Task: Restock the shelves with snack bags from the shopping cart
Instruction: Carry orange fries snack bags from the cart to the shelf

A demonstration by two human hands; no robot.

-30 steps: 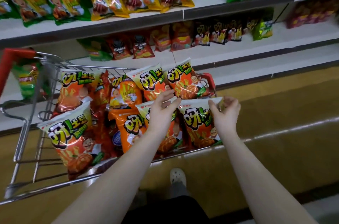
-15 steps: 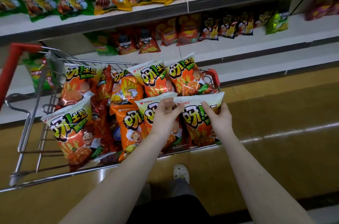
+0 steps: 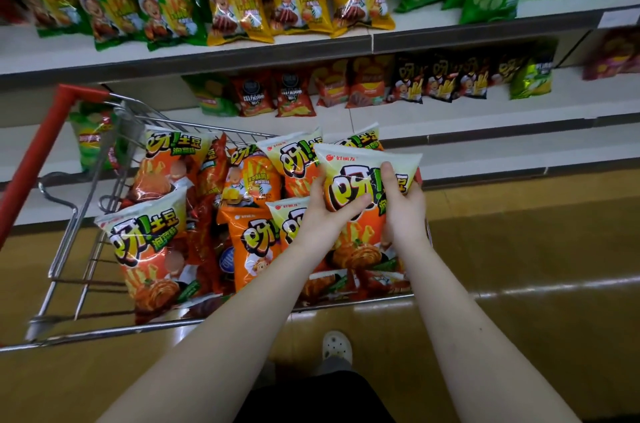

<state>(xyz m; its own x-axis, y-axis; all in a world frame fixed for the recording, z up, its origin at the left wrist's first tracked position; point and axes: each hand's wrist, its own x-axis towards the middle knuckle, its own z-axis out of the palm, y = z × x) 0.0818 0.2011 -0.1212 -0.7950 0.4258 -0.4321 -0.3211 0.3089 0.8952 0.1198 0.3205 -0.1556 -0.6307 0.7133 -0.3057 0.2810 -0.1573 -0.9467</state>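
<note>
Snack bag [image 3: 346, 180], earlier flat in the cart [image 3: 36, 159], now up between left grip [image 3: 318, 215] and right grip [image 3: 405, 208]

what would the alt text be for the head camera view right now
A left hand and a right hand grip one orange-and-white snack bag above a wire shopping cart filled with similar bags. Behind the cart, store shelves hold rows of green, yellow and red snack bags.
</note>
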